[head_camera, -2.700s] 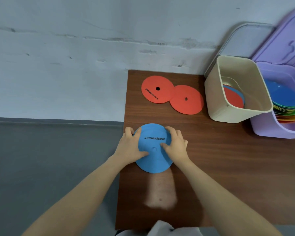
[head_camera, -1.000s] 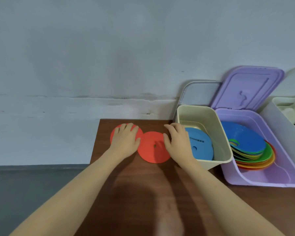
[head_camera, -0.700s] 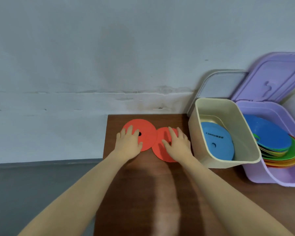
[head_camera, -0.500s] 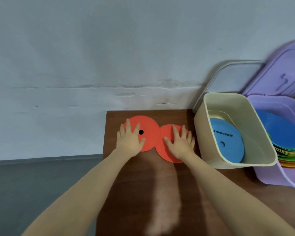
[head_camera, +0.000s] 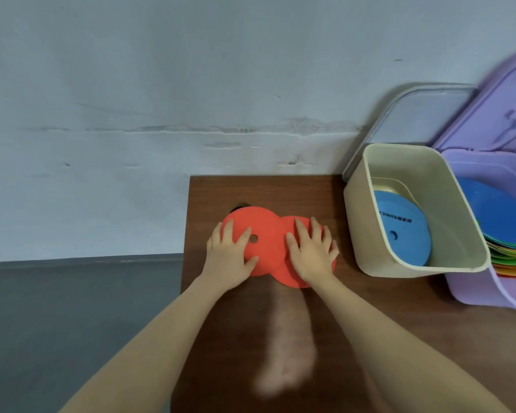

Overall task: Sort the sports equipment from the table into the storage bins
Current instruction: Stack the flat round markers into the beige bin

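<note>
Left red disc now overlaps right red disc; both hands stay flat.

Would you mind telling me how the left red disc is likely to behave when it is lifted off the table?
The left red disc looks thin and flat, so probably light and a bit bendy. It lies flush on the table, so its edge may be hard to catch; sliding it seems easier. It overlaps the right red disc, which might shift too.
</note>
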{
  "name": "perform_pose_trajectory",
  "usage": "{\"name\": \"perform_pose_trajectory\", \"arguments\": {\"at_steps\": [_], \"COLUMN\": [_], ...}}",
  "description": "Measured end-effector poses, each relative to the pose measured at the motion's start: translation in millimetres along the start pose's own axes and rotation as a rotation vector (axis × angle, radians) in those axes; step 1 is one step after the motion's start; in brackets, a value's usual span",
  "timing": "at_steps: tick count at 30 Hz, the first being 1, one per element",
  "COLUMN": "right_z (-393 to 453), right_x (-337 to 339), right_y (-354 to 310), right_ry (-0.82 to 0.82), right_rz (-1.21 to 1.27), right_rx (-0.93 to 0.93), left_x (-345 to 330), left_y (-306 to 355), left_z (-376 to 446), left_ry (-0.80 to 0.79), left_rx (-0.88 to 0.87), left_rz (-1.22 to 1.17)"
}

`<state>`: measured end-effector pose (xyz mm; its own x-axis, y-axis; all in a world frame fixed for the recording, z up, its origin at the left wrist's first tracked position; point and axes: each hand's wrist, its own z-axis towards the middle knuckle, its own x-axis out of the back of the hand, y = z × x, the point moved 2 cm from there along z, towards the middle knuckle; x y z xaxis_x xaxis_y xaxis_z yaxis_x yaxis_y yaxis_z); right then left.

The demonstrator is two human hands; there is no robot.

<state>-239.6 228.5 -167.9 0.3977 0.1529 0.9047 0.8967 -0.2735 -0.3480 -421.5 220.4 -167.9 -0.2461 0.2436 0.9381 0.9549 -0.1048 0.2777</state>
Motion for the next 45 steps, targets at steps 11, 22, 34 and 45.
{"name": "perform_pose_trajectory", "arguments": {"at_steps": [11, 22, 34, 45], "right_z": [-76.7, -119.4, -130.2, -145.8], "right_x": [-8.5, -9.8, -9.6, 2.6], "right_y": [14.4, 53.6, 54.7, 46.5], "right_ry": [-0.048, 0.019, 0.033, 0.103], "right_rz": [0.106, 0.109, 0.195, 0.049], "right_rx": [0.049, -0.027, 0.047, 0.176], "left_x": [-16.0, -23.0, -30.0, -25.3], "left_y": [38.2, 45.3, 56.9, 45.2], "left_z": [-77.9, -91.5, -112.9, -127.3], "left_ry": [-0.088, -0.059, -0.018, 0.078], "left_rx": [-0.014, 0.079, 0.165, 0.177], "left_rz": [-0.134, -0.159, -0.220, -0.465]}}
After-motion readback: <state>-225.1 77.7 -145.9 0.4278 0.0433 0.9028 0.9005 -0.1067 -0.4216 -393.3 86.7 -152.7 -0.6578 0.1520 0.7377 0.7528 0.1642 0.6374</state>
